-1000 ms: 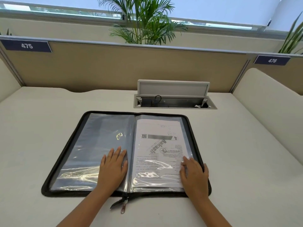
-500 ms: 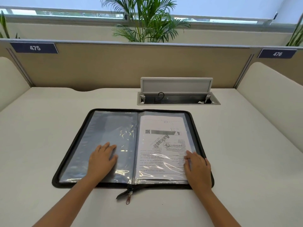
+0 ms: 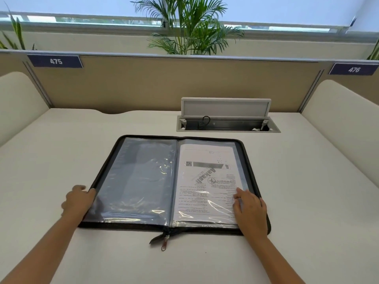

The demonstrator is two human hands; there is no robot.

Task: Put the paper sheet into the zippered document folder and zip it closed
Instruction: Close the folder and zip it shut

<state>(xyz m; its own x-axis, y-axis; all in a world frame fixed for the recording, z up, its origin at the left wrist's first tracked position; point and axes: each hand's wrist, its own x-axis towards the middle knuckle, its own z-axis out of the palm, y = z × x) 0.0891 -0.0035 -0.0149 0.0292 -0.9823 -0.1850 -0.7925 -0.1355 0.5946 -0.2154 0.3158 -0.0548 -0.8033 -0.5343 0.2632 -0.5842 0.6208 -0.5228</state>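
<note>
A black zippered document folder (image 3: 106,171) lies open flat on the white desk. The printed paper sheet (image 3: 205,181) sits inside the clear sleeve of its right half. The left half shows an empty clear sleeve. The zipper pull (image 3: 164,242) hangs out at the near end of the spine. My left hand (image 3: 79,200) is at the folder's left edge, with the thumb over the rim and the fingers curled at its outer side. My right hand (image 3: 249,210) rests flat on the near right corner of the sheet's sleeve.
An open cable hatch (image 3: 227,124) with a raised lid lies in the desk just behind the folder. Padded side dividers (image 3: 344,119) stand left and right, and a partition wall with number tags 475 and 476 closes the back. A potted palm (image 3: 192,27) rises behind it.
My left hand slid from the middle of the left sleeve out to the folder's left edge and took hold of the rim. My right hand stayed on the right page.
</note>
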